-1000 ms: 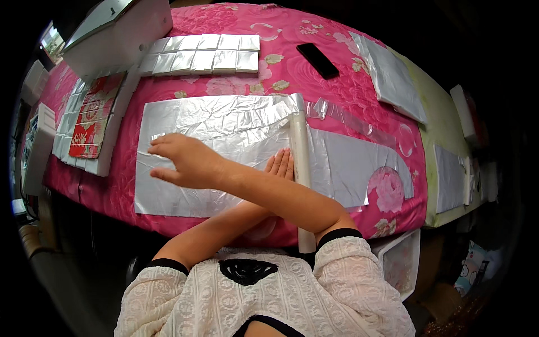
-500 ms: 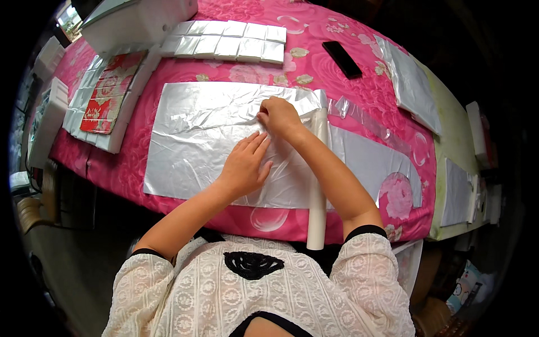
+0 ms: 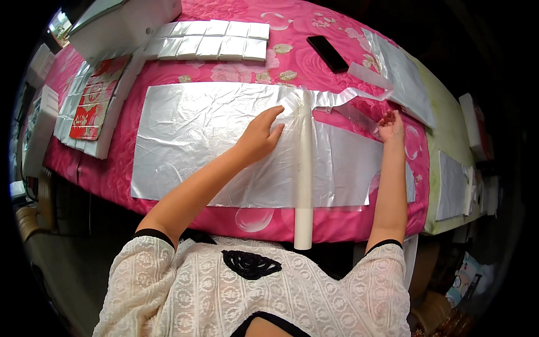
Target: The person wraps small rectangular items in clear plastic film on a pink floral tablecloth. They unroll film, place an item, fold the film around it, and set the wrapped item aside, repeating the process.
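Note:
A stack of thin, silvery plastic sheets or bags, creased on top, lies flat in front of me. Across its right part runs a long white tube, its near end jutting past the table edge. My left hand rests over the plastic just left of the tube, thumb apart from the fingers. Farther right, my right hand is palm up with loosely curled fingers, beside a clear plastic strip; I see nothing gripped. A narrow plastic flap stretches right from the tube's far end, its tip raised.
A black phone lies beyond the sheets. Rows of folded white packets and a white foam box stand at the back left. A red patterned card tops more packets. Another plastic stack lies far right.
My right hand has swung from the middle of the sheets to the right. A top layer of plastic now lies over the tube to the right. My left hand has shifted slightly up and right.

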